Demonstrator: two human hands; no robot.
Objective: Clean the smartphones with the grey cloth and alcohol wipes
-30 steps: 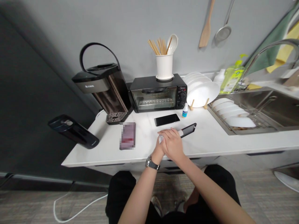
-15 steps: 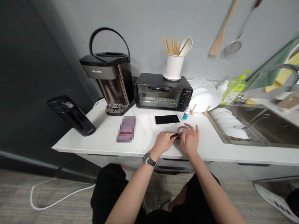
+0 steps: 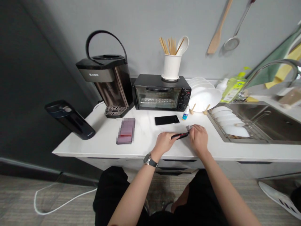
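Note:
My left hand grips the near end of a black phone with a red edge, held low over the white counter. My right hand is closed at the phone's far end, with a small white wad showing at its fingertips. A second black phone lies flat just beyond the hands. A small white dropper bottle with a blue label stands behind it. A blurred purple flat object lies to the left.
A toaster oven carries a white utensil holder. A water dispenser and a black tumbler on its side are at the left. White plates stand in a rack; the sink holds more dishes.
My hands, first clasped together near the counter's edge, came apart. The left took the phone's near end while the right slid along it to the far end.

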